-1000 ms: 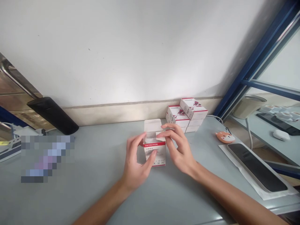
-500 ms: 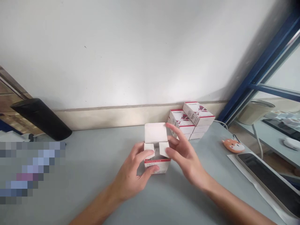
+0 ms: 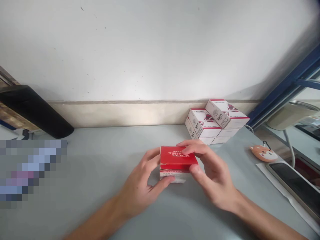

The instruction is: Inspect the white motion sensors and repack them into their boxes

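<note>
A small cardboard box (image 3: 176,160) with a red lid marked "DETECTOR" and a white front sits on the grey table (image 3: 95,186). My left hand (image 3: 140,180) grips the box from its left side, thumb across the white front and fingers behind the left wall. From the right, my right hand (image 3: 212,173) holds the lid, one finger on its red top and the thumb at its front right corner. The lid lies over the opening, its front edge looking slightly raised. What the box contains is hidden.
Several white and red boxes (image 3: 212,131) are stacked against the wall at the back right. A fox-faced pouch (image 3: 263,153) and a phone (image 3: 292,186) on white paper lie on the right. At the left leans a black cylindrical object (image 3: 37,111).
The lid, upright with its white inside showing, has swung down over the box. Both side flaps are now covered. My right hand followed the lid down; my left kept its hold.
</note>
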Demonstrator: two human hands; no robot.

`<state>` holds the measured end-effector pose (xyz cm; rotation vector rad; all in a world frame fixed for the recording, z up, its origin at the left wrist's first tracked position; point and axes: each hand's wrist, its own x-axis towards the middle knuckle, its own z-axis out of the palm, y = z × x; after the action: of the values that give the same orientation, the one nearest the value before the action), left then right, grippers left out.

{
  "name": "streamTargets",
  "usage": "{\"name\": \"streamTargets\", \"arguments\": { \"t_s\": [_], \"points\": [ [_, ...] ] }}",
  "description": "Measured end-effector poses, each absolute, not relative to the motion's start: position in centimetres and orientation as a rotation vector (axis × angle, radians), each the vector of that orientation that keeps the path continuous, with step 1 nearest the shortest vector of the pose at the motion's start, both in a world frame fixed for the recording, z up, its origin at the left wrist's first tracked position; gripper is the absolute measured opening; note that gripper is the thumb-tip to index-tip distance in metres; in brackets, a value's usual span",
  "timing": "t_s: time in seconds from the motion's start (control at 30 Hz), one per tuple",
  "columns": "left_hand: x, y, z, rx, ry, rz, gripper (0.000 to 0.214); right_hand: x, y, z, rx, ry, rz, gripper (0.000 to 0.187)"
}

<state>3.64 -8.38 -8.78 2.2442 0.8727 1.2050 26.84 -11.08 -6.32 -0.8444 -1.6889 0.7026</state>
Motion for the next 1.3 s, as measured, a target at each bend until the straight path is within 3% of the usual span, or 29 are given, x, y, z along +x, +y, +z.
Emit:
{"name": "streamTargets", "arguments": {
  "t_s": [0.1,0.3,0.57,0.63,0.73,0.77,0.87,1.1,1.3],
  "points": [
    [3.8,-8.5,-9.2,2.204,0.864,1.229,0.055,26.6,-11.1,-6.3,-0.868,-1.671,0.603,0.020],
    [3.7,-8.4,-10.5,2.207,0.738,1.392,0.072,26.4,-10.9,-5.9,-0.840,-1.730,0.509,0.017],
    [3.5,-8.0,-10.0,2.258,0.673,1.357,0.062,26.7,-10.6,-5.4,-0.802,-1.808,0.564,0.015],
    [3.7,-7.8,-10.2,2.179,0.703,1.412,0.057,26.8,-10.4,-5.9,-0.817,-1.846,0.622,0.032],
    [3.9,-7.1,-10.2,1.838,0.865,1.526,0.043,26.8,-9.8,-7.4,-0.926,-1.871,0.779,0.086],
    [3.9,-6.8,-10.1,1.716,0.910,1.529,0.040,26.7,-9.5,-7.9,-0.965,-1.879,0.829,0.092],
    [3.4,-5.5,-9.8,1.607,0.965,1.426,0.036,26.7,-8.9,-9.0,-1.057,-1.895,0.801,0.077],
    [1.4,-4.2,-10.3,2.023,1.209,1.166,0.026,26.0,-9.5,-9.2,-1.188,-1.887,0.187,0.054],
    [0.6,-3.8,-10.1,2.263,1.279,0.980,0.039,25.2,-9.8,-10.1,-1.080,-2.008,0.016,0.064]
  ]
}}
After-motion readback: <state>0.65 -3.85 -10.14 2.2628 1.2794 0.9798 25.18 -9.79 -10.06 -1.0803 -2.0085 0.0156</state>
